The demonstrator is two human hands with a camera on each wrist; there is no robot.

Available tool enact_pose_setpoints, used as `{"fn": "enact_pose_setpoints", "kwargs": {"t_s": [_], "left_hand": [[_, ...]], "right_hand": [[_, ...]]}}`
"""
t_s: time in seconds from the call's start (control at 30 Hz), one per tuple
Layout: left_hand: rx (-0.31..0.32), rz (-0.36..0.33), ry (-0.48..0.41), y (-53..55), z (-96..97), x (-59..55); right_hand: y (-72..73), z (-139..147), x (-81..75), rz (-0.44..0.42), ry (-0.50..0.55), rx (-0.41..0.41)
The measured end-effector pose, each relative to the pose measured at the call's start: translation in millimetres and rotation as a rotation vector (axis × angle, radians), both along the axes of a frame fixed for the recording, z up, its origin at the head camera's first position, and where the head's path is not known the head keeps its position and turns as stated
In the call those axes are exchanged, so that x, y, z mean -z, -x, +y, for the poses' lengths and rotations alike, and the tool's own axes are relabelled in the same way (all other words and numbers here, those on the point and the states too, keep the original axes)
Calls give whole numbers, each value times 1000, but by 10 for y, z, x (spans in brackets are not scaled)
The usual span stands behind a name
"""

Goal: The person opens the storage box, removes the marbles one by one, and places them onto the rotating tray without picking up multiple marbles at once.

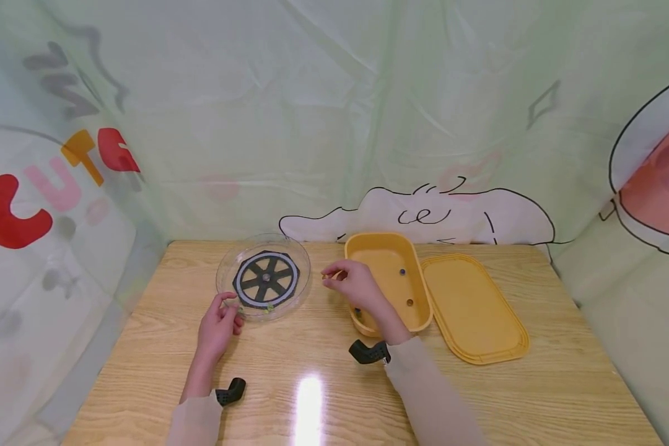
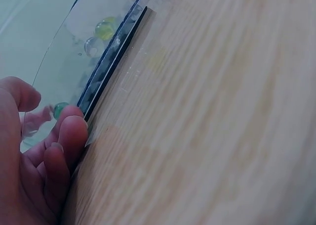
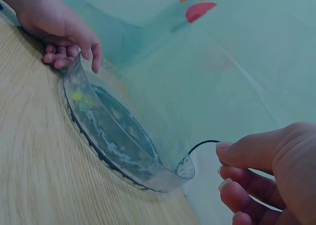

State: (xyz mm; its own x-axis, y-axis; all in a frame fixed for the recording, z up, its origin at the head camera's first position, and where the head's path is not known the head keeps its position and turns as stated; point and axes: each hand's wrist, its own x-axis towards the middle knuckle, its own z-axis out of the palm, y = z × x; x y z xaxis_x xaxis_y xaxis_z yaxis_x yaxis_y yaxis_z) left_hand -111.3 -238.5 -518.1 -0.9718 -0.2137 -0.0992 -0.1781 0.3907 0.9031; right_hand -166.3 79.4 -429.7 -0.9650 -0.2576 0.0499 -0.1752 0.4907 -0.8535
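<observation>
My left hand [image 1: 214, 331] holds the near-left wall of a round clear plastic dish [image 1: 303, 257], one finger over the rim and the others outside. A dark spoked wheel pattern [image 1: 266, 278] shows at the dish's base. Beside my left fingers lies a green marble [image 2: 60, 110], and a yellow-green marble [image 2: 105, 29] and a clear marble [image 2: 92, 47] sit farther along the wall. Between the dish and a yellow tub [image 1: 420, 319], my right hand [image 1: 357, 286] pinches a small amber marble [image 1: 324, 277] at the fingertips. In the right wrist view the thumb hides it.
Inside the tub are a blue marble [image 1: 402, 272], a brown marble [image 1: 409, 302] and a dark marble [image 1: 358, 312]. Its yellow lid [image 1: 476, 310] lies flat to the right on the wooden table [image 1: 568, 378]. A printed curtain [image 1: 245, 124] hangs behind the table.
</observation>
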Motion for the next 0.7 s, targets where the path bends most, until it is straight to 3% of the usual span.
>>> {"fn": "enact_pose_setpoints", "kwargs": {"t_s": [0.4,0.7], "left_hand": [[-2,9,2,-1,9,-14],[-7,2,7,-8,12,2]], "right_hand": [[-30,-275,8,22,26,-36],[-33,-494,161,14,38,-83]]}}
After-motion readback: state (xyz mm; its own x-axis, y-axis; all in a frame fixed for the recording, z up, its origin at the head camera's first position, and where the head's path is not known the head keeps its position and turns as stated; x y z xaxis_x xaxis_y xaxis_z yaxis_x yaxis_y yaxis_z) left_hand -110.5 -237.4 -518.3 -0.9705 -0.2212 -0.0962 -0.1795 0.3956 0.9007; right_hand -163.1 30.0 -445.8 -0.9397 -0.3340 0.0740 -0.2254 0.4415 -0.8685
